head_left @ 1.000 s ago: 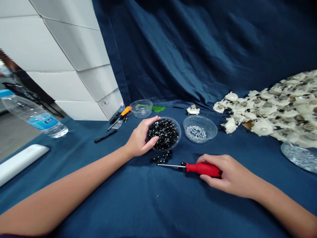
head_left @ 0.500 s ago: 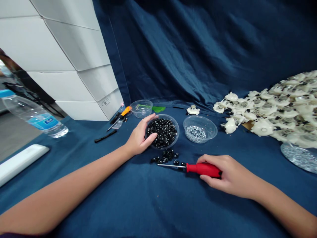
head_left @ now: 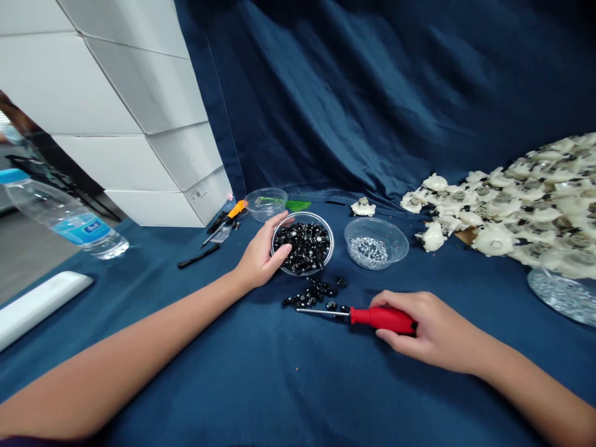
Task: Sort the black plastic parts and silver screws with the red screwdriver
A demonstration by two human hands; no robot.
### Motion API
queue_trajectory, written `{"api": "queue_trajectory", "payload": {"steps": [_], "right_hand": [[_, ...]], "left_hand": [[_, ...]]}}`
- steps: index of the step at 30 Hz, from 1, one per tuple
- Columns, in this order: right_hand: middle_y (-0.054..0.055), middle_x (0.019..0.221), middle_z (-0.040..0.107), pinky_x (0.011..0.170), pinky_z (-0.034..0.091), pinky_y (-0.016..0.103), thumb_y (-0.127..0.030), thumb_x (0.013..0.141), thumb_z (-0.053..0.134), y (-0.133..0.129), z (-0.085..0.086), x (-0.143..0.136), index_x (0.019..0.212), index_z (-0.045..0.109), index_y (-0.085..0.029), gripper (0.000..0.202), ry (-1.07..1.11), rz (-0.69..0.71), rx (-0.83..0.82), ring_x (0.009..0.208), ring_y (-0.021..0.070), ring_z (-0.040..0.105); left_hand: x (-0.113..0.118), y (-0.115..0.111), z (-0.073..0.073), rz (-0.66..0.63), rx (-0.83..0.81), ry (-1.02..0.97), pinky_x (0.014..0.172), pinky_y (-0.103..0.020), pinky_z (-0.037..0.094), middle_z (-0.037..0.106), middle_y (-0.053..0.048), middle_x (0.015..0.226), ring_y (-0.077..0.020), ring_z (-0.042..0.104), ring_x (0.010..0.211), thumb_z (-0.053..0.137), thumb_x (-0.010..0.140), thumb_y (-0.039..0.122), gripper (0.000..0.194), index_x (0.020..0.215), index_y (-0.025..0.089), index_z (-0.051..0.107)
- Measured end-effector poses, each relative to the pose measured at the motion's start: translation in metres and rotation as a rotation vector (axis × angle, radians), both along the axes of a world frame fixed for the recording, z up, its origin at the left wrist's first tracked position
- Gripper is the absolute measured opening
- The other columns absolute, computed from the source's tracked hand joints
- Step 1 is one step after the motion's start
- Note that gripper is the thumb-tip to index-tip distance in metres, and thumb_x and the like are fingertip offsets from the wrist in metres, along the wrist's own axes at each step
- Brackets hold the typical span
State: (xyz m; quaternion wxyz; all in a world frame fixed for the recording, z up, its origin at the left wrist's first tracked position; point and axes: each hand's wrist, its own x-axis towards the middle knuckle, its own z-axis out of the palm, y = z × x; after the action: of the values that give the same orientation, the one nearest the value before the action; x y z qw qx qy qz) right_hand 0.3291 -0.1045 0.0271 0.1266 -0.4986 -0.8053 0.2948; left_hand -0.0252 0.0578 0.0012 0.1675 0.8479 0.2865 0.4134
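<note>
My left hand (head_left: 263,254) grips the left side of a clear round bowl (head_left: 326,256) full of small black parts (head_left: 305,243), its thumb over the rim. The bowl looks tilted toward me. Several loose black parts (head_left: 310,297) lie on the blue cloth just below it. My right hand (head_left: 421,326) is closed around the red handle of a screwdriver (head_left: 384,318), whose shaft points left beside the loose parts. A second clear bowl (head_left: 371,248) with small silver pieces stands to the right of the first.
Cream-coloured parts (head_left: 496,239) are heaped at the right, near a bag of silver pieces (head_left: 563,298). One cream part (head_left: 363,207) stands at the back. White boxes (head_left: 162,167), a water bottle (head_left: 79,226), an orange-handled tool (head_left: 236,211) and an empty bowl (head_left: 266,203) are at the left.
The bowl in my left hand has tipped toward me and shifted slightly up and left. More black parts lie on the cloth below it. My right hand has not visibly moved.
</note>
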Motion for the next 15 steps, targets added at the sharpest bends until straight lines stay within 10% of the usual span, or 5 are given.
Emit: {"api": "queue_trajectory", "payload": {"steps": [15], "right_hand": [[-0.002, 0.095, 0.076, 0.069, 0.047, 0.031, -0.031, 0.098, 0.069, -0.0008, 0.0031, -0.0004, 0.119, 0.069, -0.032, 0.021, 0.002, 0.004, 0.011, 0.073, 0.0174, 0.067]], "left_hand": [[-0.0003, -0.0036, 0.0044, -0.059, 0.105, 0.081, 0.125, -0.062, 0.04, 0.053, -0.018, 0.161, -0.0371, 0.053, 0.148, 0.068, 0.099, 0.041, 0.081, 0.168, 0.025, 0.03]]}}
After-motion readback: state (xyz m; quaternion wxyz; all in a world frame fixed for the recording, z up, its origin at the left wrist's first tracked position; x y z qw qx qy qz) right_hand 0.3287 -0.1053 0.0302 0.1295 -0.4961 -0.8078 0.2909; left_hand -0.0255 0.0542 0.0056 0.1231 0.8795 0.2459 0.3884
